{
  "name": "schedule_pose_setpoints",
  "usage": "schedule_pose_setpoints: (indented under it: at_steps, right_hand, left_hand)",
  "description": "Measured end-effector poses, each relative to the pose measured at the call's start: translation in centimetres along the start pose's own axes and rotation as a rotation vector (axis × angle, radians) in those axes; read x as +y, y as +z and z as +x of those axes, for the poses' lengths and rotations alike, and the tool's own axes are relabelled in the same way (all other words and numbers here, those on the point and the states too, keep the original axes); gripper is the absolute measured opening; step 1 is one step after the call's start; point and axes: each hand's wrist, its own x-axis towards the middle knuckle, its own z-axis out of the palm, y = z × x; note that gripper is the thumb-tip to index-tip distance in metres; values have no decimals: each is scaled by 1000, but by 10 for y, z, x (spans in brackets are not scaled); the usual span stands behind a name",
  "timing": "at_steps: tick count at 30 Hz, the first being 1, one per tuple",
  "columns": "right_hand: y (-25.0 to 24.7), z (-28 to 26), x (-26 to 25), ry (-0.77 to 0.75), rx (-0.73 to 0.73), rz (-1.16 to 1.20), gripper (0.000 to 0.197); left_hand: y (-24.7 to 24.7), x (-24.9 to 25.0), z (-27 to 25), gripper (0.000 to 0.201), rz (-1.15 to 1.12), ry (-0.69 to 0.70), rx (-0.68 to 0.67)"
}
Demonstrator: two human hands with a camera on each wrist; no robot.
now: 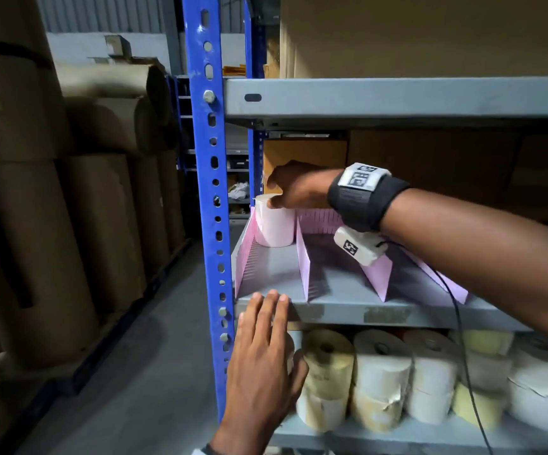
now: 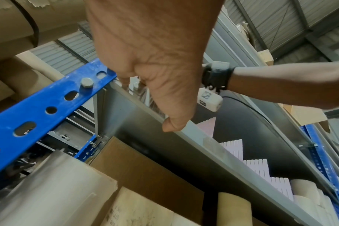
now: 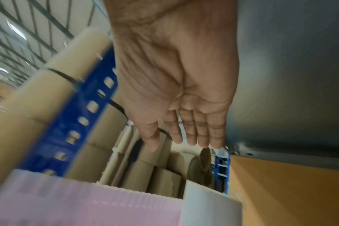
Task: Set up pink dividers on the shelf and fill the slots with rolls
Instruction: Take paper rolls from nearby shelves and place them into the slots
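Note:
A white roll (image 1: 274, 224) stands upright at the back of the leftmost slot on the grey shelf (image 1: 348, 307). My right hand (image 1: 274, 193) hovers over its top with the thumb touching the rim. The right wrist view shows that hand (image 3: 176, 143) with straight fingers above the roll (image 3: 209, 206), holding nothing. Pink dividers (image 1: 303, 261) stand in a row across the shelf, with a pink strip (image 1: 318, 220) along the back. My left hand (image 1: 272, 323) lies flat on the shelf's front edge at the left slot; its thumb (image 2: 171, 126) rests against the lip.
A blue slotted upright (image 1: 212, 159) borders the shelf on the left. Several white and yellowish rolls (image 1: 381, 372) fill the shelf below. A cardboard box (image 1: 302, 152) sits behind the dividers. Large brown paper rolls (image 1: 69, 224) are stacked to the left. A black cable (image 1: 456, 323) hangs from my right wrist.

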Motion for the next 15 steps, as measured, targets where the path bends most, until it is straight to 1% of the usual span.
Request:
schedule_pose_setpoints:
  at_steps: [4,7,9,11,13,15]
  right_hand:
    - [-18,-79,-13,-59,93,63,44]
    - [-3,-159,-18,-64,208,113,46]
    - [20,-219,-23,-19,258,191,45]
    - [45,-274,-25,77,257,258,42]
    - [67,-320,-23,169,205,285,37]
    - [85,-357,-15,251,169,295,36]
  left_hand:
    - [-14,2,-8,81,-80,-17,-59]
    - [-23,11,-30,79,-226,-27,-65]
    - [-28,24,-50,74,-345,-22,-35]
    - [-28,44,-70,70,-447,-26,12]
    - [-26,70,-85,65,-520,-37,30]
    - [-22,96,-92,56,-580,-31,-9]
